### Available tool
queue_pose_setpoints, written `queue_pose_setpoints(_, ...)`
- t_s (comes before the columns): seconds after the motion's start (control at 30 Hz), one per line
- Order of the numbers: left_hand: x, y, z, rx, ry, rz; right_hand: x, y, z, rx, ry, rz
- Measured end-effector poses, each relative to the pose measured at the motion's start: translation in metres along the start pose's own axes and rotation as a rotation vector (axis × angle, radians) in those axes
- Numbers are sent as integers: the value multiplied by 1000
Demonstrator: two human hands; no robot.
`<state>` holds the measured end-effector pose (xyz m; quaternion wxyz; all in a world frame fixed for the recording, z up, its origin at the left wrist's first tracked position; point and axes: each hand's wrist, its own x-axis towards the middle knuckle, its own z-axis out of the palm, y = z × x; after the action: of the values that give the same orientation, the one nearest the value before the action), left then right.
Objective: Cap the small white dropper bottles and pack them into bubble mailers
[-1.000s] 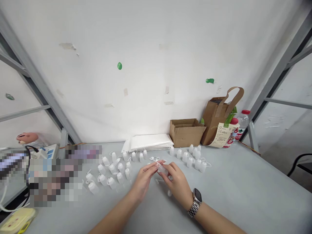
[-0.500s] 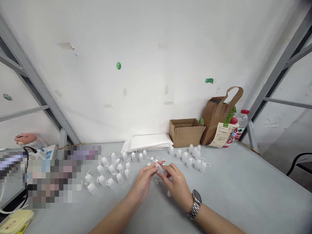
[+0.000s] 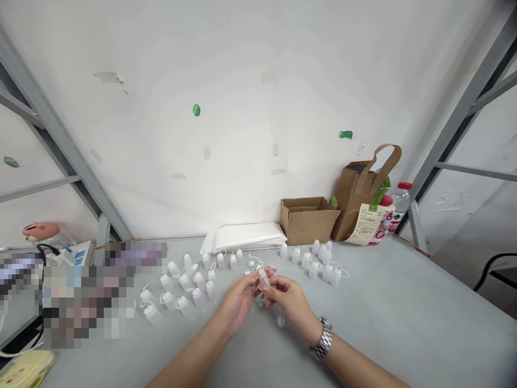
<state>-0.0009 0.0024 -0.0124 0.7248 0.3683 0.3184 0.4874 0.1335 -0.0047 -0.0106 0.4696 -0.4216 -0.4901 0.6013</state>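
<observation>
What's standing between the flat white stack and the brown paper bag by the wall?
In the head view, an open cardboard box stands between the white stack and the paper bag.

Small translucent bottle (image 3: pixel 264 278), centre of frame: formerly tilted and largely covered by fingers; now more upright, its body in plainer view. White strap (image 3: pixel 257 259), above the bottle: now arched higher, toward the upper left. Right hand (image 3: pixel 291 298), centre: rolled over since before, fingertips now lower, about the bottle's base. Watch (image 3: pixel 322 340), lower right of centre: dark face turned from view, metal band alone showing. Small round white piece (image 3: pixel 280 321), below the right hand: formerly part-hidden, now uncovered.
</observation>
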Motion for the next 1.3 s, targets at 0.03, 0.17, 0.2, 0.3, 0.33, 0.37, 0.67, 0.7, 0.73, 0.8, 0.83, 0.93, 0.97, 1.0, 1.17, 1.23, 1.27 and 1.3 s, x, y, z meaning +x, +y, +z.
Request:
queue_pose_setpoints(0.03, 0, 0, -1, -14, 5, -13, 0, 0, 0, 25, -6, 10)
queue_pose_setpoints(0.17, 2, 0, -3, -82, 0, -78, 0, 1, -1, 92, -29, 44)
queue_pose_setpoints(0.2, 3, -1, -3, -98, -3, -92, 0, 1, -1, 97, -38, 47)
queue_pose_setpoints(0.3, 4, -1, -5, -144, -10, -128, 0, 2, -2, 120, -77, 40)
queue_pose_setpoints(0.33, 5, -1, -6, -158, -13, -136, 0, 2, -2, 127, -90, 37)
queue_pose_setpoints(0.37, 5, -1, -6, -173, -17, -142, 0, 2, -2, 130, -102, 34)
queue_pose_setpoints(0.67, 5, 0, -6, -256, -31, -174, -1, 1, -2, 100, -141, 11)
queue_pose_setpoints(0.7, 4, 0, -6, -264, -25, -181, -1, 1, -2, 95, -148, 3)
queue_pose_setpoints(0.73, 4, 0, -5, -269, -17, -189, -1, 1, -2, 94, -157, -5)
queue_pose_setpoints(0.8, 4, -1, -5, -262, -2, -200, -2, 1, -1, 88, -180, -15)
queue_pose_setpoints(0.83, 3, -1, -4, -250, 2, -199, -2, 0, -1, 82, -190, -16)
queue_pose_setpoints(0.93, 2, -2, -3, -176, 14, -151, -1, -1, -1, 52, -189, -19)
queue_pose_setpoints(0.97, 2, -2, -2, -143, 21, -119, 0, -1, -2, 38, -176, -23)
queue_pose_setpoints(1.0, 2, -2, -1, -105, 27, -80, 1, -1, -2, 25, -157, -28)
queue_pose_setpoints(1.17, -1, 1, 4, 167, 121, 136, 3, 5, -4, -68, 10, -106)
queue_pose_setpoints(1.23, -2, 2, 5, 241, 157, 167, 3, 6, -4, -124, 53, -159)
queue_pose_setpoints(1.27, -2, 3, 5, 251, 164, 169, 2, 6, -4, -148, 55, -176)
queue_pose_setpoints(1.3, -2, 4, 4, 248, 167, 168, 1, 5, -4, -163, 41, -183)
